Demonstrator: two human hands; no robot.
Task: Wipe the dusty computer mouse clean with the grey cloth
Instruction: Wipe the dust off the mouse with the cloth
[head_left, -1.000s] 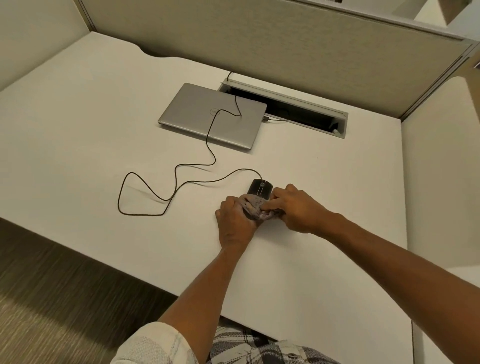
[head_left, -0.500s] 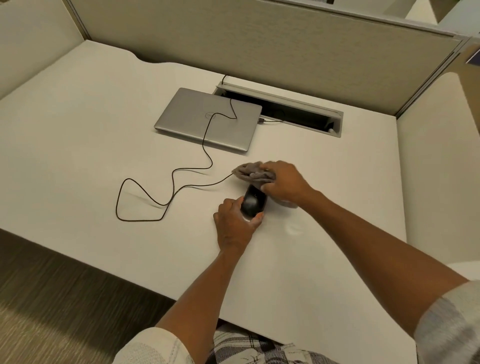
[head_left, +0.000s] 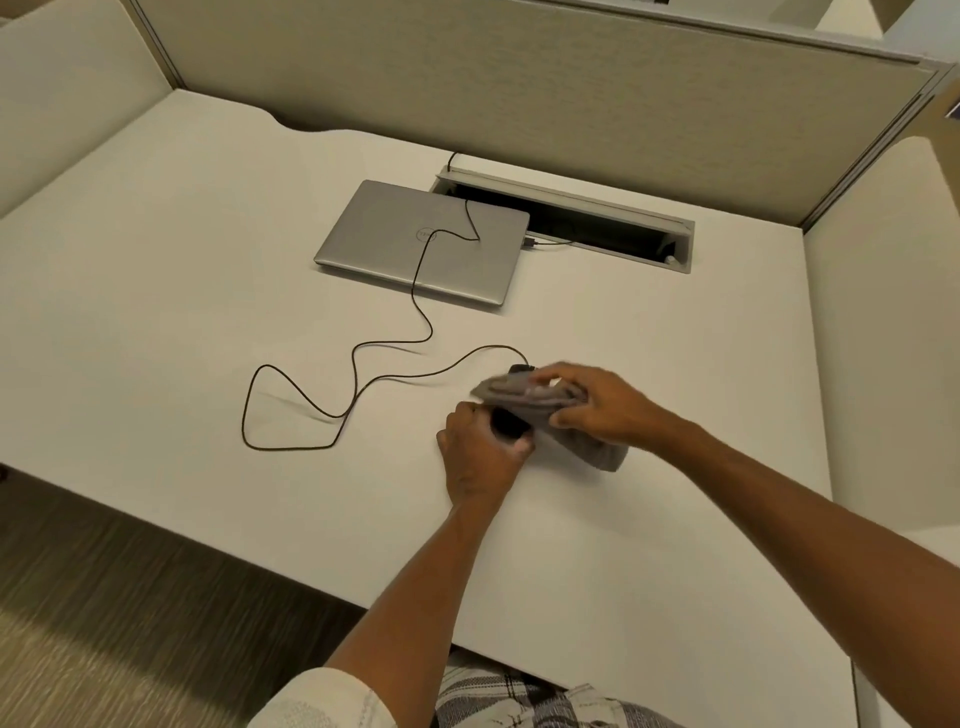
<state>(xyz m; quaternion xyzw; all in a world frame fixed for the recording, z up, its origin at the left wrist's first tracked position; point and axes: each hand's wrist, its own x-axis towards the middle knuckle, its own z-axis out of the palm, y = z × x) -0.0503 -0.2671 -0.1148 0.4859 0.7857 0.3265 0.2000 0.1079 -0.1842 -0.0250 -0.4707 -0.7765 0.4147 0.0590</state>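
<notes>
Grey cloth (head_left: 524, 397) now back over mouse (head_left: 506, 422).

Most of the small black computer mouse (head_left: 508, 422) is buried, only a dark patch shows between the left hand (head_left: 480, 453) and the crumpled grey cloth (head_left: 524, 397), plus a sliver of its nose at the far end. The right hand (head_left: 597, 402) is smeared with motion blur, fingers hard to separate, so it hides how the cloth is pinched. The thin black mouse cable (head_left: 363, 364) disappears behind the grey cable slot (head_left: 566, 192) in the desk, upper middle. Both forearms run off the bottom and right edges.
</notes>
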